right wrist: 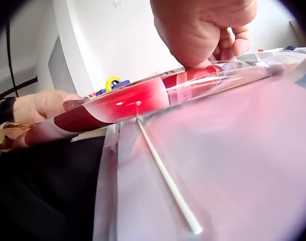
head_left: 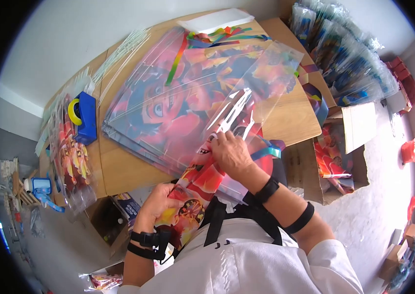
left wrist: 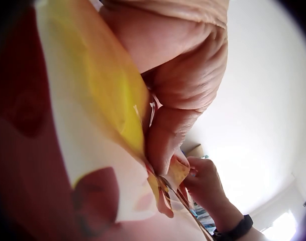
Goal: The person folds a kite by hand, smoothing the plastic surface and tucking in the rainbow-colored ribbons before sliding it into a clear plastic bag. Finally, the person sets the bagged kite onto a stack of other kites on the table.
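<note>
A folded red and yellow printed kite (head_left: 202, 183) lies aslant from the person's lap onto the table edge. Its lower end is gripped by the left hand (head_left: 158, 206), thumb on top. Farther up, the right hand (head_left: 232, 154) pinches it with curled fingers where a clear plastic sleeve (head_left: 239, 98) covers its upper end. In the left wrist view, the left thumb (left wrist: 168, 135) presses on the yellow print. The right wrist view shows the red roll (right wrist: 128, 103) running beneath the right fingers, with a thin white rod (right wrist: 168, 178) below it.
A stack of flat printed kites (head_left: 153, 108) covers much of the wooden table (head_left: 290, 117). Ribbons (head_left: 227, 36), white rods (head_left: 124, 54) and a blue tape dispenser (head_left: 86, 117) lie around it. An open carton (head_left: 310, 171) stands at right, near bagged goods (head_left: 354, 59).
</note>
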A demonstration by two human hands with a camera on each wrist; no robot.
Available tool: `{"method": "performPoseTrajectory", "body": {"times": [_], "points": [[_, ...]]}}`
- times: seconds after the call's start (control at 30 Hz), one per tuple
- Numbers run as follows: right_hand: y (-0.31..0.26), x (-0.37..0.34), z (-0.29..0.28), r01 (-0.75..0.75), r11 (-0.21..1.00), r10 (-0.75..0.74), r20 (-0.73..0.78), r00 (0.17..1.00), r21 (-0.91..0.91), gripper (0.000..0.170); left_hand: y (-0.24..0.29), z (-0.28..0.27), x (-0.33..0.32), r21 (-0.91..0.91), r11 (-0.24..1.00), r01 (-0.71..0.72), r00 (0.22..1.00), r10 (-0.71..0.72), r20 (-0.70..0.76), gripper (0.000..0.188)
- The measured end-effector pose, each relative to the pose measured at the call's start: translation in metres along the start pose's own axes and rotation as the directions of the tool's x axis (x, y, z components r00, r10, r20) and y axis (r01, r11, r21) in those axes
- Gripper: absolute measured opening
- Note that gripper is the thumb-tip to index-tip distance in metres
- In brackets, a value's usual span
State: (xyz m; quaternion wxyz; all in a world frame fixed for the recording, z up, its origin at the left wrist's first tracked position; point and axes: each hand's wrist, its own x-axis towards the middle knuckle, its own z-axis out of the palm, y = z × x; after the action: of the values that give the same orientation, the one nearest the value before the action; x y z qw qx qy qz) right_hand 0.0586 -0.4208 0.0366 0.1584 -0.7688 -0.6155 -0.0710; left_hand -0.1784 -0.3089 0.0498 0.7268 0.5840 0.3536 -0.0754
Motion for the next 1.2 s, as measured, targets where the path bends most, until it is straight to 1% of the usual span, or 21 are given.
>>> {"method": "performPoseTrajectory", "body": {"times": [0.07,0.17,0.23,0.33,0.37,0.43,0.47,0.53,0.6,0.67,0.7,0.73,0.77,0.8,0.83,0.87,0.93,1.0,1.03,1.1,1.2], "points": [[-0.005,0.001,-0.008,0.102,0.992,-0.094,-0.105,0.99,0.069,0.017,0.007,0.005,0.002,0.001,0.999,-0.04,0.999,0.04,0.006,0.033],[-0.023,0.004,-0.024,0.134,0.987,-0.129,-0.063,0.99,0.086,0.019,0.025,0.02,0.005,-0.088,0.992,-0.092,0.995,0.088,-0.046,0.032],[-0.03,0.004,-0.031,0.217,0.959,-0.204,-0.09,0.975,0.185,0.02,0.033,0.023,0.014,0.047,0.992,-0.114,0.99,0.117,-0.083,0.031],[-0.033,0.004,-0.034,0.277,0.953,-0.252,-0.185,0.95,0.125,0.017,0.046,0.031,0.03,0.137,0.966,-0.22,0.965,0.236,-0.114,0.028],[-0.032,0.004,-0.038,0.274,0.953,-0.254,-0.15,0.955,0.129,0.018,0.048,0.034,0.037,0.137,0.966,-0.221,0.964,0.237,-0.116,0.028],[-0.025,0.005,-0.046,0.29,0.95,-0.263,-0.197,0.944,0.12,0.021,0.051,0.042,0.05,0.177,0.87,-0.459,0.854,0.488,-0.182,0.028],[-0.022,0.006,-0.051,0.302,0.947,-0.268,-0.243,0.932,0.111,0.024,0.053,0.044,0.052,0.179,0.873,-0.455,0.854,0.484,-0.19,0.028],[-0.013,0.009,-0.059,0.316,0.939,-0.274,-0.261,0.926,0.137,0.022,0.059,0.049,0.058,0.339,0.815,-0.47,0.795,0.557,-0.238,0.027],[0.0,0.011,-0.059,0.328,0.94,-0.278,-0.353,0.893,0.09,0.025,0.067,0.059,0.068,0.3,0.807,-0.508,0.759,0.585,-0.288,0.026],[0.019,0.007,-0.04,0.157,0.981,-0.114,-0.32,0.941,0.113,0.031,0.062,0.059,0.088,-0.153,0.911,-0.382,0.902,0.332,-0.276,0.024],[0.021,0.005,-0.033,-0.011,0.984,0.068,-0.316,0.946,0.179,0.033,0.058,0.056,0.101,-0.156,0.912,-0.38,0.901,0.327,-0.286,0.024],[0.025,0.003,-0.028,-0.177,0.954,0.247,-0.299,0.922,0.242,0.035,0.052,0.053,0.114,-0.28,0.907,-0.313,0.934,0.242,-0.263,0.025],[0.029,0.0,-0.021,-0.223,0.935,0.317,-0.371,0.873,0.274,0.037,0.05,0.052,0.121,-0.399,0.885,-0.239,0.961,0.157,-0.226,0.025],[0.034,-0.005,-0.015,-0.22,0.935,0.315,-0.366,0.876,0.279,0.037,0.052,0.053,0.121,-0.402,0.885,-0.237,0.961,0.152,-0.233,0.025],[0.039,-0.01,-0.009,-0.388,0.771,0.512,-0.129,0.849,0.504,0.044,0.054,0.054,0.12,-0.388,0.888,-0.247,0.957,0.159,-0.244,0.027],[0.042,-0.013,-0.005,-0.554,0.528,0.624,0.148,0.767,0.643,0.051,0.055,0.055,0.119,-0.374,0.892,-0.256,0.953,0.167,-0.252,0.028],[0.045,-0.015,0.004,-0.508,0.542,0.623,0.086,0.778,0.669,0.053,0.056,0.056,0.12,-0.383,0.887,-0.258,0.953,0.169,-0.252,0.029],[0.045,-0.01,0.002,-0.589,0.379,0.677,0.22,0.702,0.714,0.041,0.057,0.059,0.118,-0.393,0.882,-0.26,0.953,0.17,-0.249,0.029],[0.048,-0.008,0.007,-0.59,0.377,0.677,0.223,0.702,0.714,0.041,0.058,0.06,0.116,-0.393,0.878,-0.272,0.952,0.185,-0.245,0.029],[0.052,-0.006,0.015,-0.451,-0.072,0.573,0.407,0.712,0.89,0.031,0.058,0.06,0.115,-0.393,0.876,-0.28,0.95,0.194,-0.245,0.028],[0.05,-0.008,0.007,-0.479,-0.138,0.6,0.458,0.656,0.867,0.026,0.056,0.061,0.118,-0.417,0.86,-0.294,0.943,0.189,-0.276,0.03]]}}
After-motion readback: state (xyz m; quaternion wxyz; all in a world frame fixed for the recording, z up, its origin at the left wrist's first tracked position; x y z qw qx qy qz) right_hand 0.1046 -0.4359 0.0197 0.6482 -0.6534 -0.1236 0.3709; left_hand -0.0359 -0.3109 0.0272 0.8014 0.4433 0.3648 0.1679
